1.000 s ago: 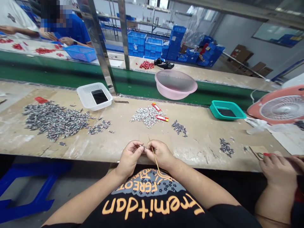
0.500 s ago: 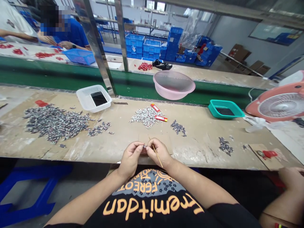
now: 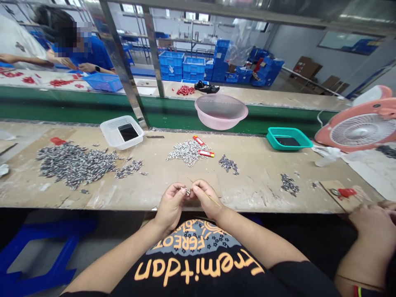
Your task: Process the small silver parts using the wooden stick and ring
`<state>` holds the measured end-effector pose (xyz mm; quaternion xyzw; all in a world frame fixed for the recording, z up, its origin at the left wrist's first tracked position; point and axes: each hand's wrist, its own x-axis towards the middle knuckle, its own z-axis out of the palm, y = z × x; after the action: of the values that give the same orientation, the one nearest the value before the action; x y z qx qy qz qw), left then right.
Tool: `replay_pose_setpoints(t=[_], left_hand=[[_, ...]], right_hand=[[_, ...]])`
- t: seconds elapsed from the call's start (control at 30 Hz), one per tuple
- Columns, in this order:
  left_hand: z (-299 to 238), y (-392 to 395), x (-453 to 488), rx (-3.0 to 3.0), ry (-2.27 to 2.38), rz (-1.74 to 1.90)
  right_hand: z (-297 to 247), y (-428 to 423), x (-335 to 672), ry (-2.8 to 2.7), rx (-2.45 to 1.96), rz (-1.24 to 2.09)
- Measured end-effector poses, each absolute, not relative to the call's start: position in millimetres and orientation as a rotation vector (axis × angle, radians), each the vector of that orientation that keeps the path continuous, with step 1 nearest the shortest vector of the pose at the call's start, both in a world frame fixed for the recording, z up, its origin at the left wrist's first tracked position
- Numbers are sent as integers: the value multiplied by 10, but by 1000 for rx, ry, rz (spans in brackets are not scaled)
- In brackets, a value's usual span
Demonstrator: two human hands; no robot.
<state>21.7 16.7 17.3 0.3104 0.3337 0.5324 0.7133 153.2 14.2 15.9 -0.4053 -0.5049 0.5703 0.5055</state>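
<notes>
Head view, near to far. The person's left hand (image 3: 169, 207) and right hand (image 3: 206, 200) are meeting at the front edge of the bench (image 3: 256, 185), both clenched, their fingertips pinching a tiny metal part (image 3: 186, 191) between them. The right hand is also clasping a thin bamboo stick (image 3: 215, 201), which is slanting from 10 o'clock toward 4 o'clock. Another person's hand (image 3: 369, 225) is lying at 4 o'clock, beside a brown card (image 3: 332, 187) bearing a red piece (image 3: 347, 192). A small dark cluster of parts (image 3: 289, 184) is sitting at 2 o'clock. A large grey heap of parts (image 3: 74, 165) is spreading at 10 o'clock, and a silvery pile (image 3: 188, 152) is lying at 12 o'clock, with two red packets (image 3: 206, 153) touching it. Farther off, a white plastic tray (image 3: 108, 128), a pink basin (image 3: 221, 111) and a teal tray (image 3: 287, 139) are standing along the far side.
</notes>
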Motion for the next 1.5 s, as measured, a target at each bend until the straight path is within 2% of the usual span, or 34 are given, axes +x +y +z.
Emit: replay_pose_setpoints(t=[0.23, 0.33, 0.47, 0.57, 0.67, 0.8, 1.03, 1.23, 1.5], left_hand=[[135, 378, -8, 893, 952, 1173], [75, 723, -426, 1337, 1216, 1183], [42, 1194, -1075, 1855, 1728, 861], [71, 1359, -1307, 2259, 1880, 826], [124, 1304, -1198, 2354, 1807, 1008], [192, 993, -758, 2278, 1482, 1119], [265, 383, 12, 1798, 897, 1058], [273, 83, 417, 1084, 756, 982], [188, 14, 387, 894, 767, 1062]], right_hand=[[119, 94, 1834, -1388, -1149, 1144], [90, 127, 2275, -1587, -1313, 757], [44, 246, 2980, -1744, -1693, 164], [-13, 352, 3301, -1829, -1889, 33], [-74, 441, 3385, -1887, -1929, 48], [-95, 520, 3369, -1918, -1967, 18], [92, 407, 2964, -1937, -1830, 4], [311, -31, 2091, -1880, -1389, 396], [285, -75, 1896, -1638, -1371, 867]])
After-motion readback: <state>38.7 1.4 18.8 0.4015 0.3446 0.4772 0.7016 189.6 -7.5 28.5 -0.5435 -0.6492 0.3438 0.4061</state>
